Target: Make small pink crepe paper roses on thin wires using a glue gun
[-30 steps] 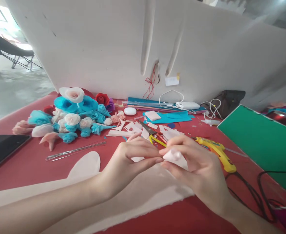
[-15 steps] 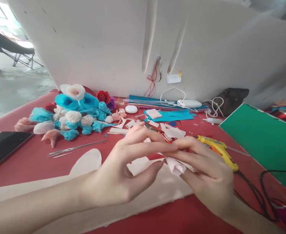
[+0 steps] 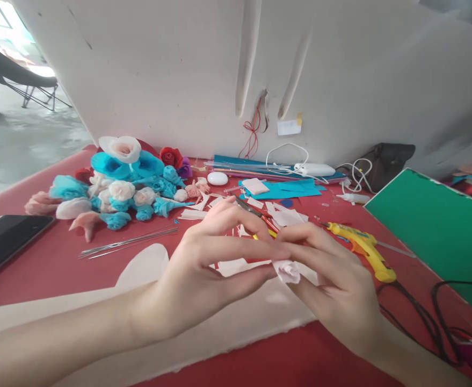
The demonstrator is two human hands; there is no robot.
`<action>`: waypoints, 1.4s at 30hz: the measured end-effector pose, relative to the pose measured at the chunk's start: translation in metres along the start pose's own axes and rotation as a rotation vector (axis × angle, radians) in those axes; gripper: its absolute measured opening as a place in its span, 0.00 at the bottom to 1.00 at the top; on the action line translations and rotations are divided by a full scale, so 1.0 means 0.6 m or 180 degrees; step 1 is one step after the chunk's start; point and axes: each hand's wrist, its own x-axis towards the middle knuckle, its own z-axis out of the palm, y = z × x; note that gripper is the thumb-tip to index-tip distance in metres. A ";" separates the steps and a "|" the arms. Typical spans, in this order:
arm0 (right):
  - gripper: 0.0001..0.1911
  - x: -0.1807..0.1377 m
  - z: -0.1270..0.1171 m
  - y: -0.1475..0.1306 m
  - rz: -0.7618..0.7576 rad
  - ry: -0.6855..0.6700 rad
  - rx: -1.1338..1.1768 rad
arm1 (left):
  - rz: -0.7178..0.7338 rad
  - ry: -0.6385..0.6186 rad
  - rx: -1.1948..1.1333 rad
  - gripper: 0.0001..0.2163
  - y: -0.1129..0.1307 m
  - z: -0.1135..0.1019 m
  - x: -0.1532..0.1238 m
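A small roll of pale pink crepe paper (image 3: 287, 271), its layers curled like a rosebud, sits between my two hands. My right hand (image 3: 336, 274) pinches it between thumb and fingers. From the other side, my left hand (image 3: 219, 263) presses its thumb and index fingertip against the roll. Beneath both hands lies a long pale pink paper sheet (image 3: 219, 328). Just beyond the fingers, scissors with red and yellow handles (image 3: 268, 223) are partly covered. Loose pale paper pieces (image 3: 288, 215) surround them.
Finished paper flowers (image 3: 131, 188) are heaped at the left, near metal wires (image 3: 126, 243) and a black phone (image 3: 12, 242). A yellow glue gun (image 3: 364, 248) with a black cord lies right, before a green board (image 3: 437, 231). Blue paper (image 3: 288, 189) and a white power strip (image 3: 314, 170) lie behind.
My left thumb has closed in onto the paper roll. The roll has turned, so its curled end now faces me more, and it sits slightly further left.
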 end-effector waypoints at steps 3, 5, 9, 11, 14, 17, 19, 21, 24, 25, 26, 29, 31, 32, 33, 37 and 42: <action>0.09 -0.002 0.002 0.003 0.0026 0.0014 0.0048 | -0.0049 -0.0028 -0.0041 0.06 0.000 0.000 -0.001; 0.07 -0.003 0.002 0.003 0.0014 0.0016 0.0016 | -0.0093 -0.0045 -0.0078 0.05 0.000 0.000 -0.001; 0.08 -0.002 0.001 0.003 0.0002 -0.0044 0.0020 | -0.0153 -0.0122 -0.0077 0.07 0.000 0.000 0.001; 0.09 -0.002 0.000 0.004 0.0003 -0.0089 0.0098 | -0.0135 -0.0140 -0.0008 0.06 0.000 0.001 0.001; 0.09 -0.002 0.002 0.008 0.0030 -0.0099 0.0146 | -0.0061 -0.0073 0.0054 0.03 -0.001 0.001 0.001; 0.09 -0.003 0.004 0.010 0.0117 -0.0102 0.0155 | -0.0169 -0.0140 0.0048 0.04 -0.004 -0.002 0.004; 0.08 -0.002 0.005 0.010 0.0252 -0.0066 0.0212 | -0.0382 -0.0326 0.0031 0.07 -0.007 -0.008 0.010; 0.06 0.000 0.004 0.010 0.0605 -0.0007 0.0409 | -0.0637 -0.0543 0.0062 0.08 -0.010 -0.018 0.017; 0.07 0.004 0.003 0.016 0.1530 -0.0012 0.0975 | -0.0916 -0.0745 0.0309 0.06 -0.023 -0.037 0.021; 0.07 0.005 0.003 0.020 0.1792 -0.0056 0.1180 | -0.0934 -0.0834 0.0440 0.06 -0.030 -0.043 0.017; 0.07 0.005 0.003 0.024 0.1979 -0.0096 0.1368 | -0.0939 -0.1052 0.0578 0.06 -0.038 -0.049 0.011; 0.08 0.006 0.005 0.036 0.2183 -0.0231 0.1876 | -0.0843 -0.1751 0.0943 0.07 -0.066 -0.062 -0.024; 0.08 0.005 0.005 0.042 0.2228 -0.0338 0.2225 | -0.0974 -0.1752 0.1098 0.10 -0.081 -0.066 -0.051; 0.08 0.005 0.005 0.044 0.2253 -0.0387 0.2394 | -0.1107 -0.1717 0.1295 0.11 -0.087 -0.067 -0.064; 0.07 0.005 0.006 0.045 0.2283 -0.0429 0.2549 | -0.1207 -0.1699 0.1421 0.12 -0.090 -0.067 -0.074; 0.06 0.004 0.008 0.048 0.2435 -0.0495 0.3002 | -0.1241 -0.1639 0.1450 0.09 -0.098 -0.064 -0.093; 0.06 -0.003 0.027 0.055 0.2820 -0.0629 0.3352 | -0.1207 -0.1458 0.1219 0.07 -0.103 -0.060 -0.092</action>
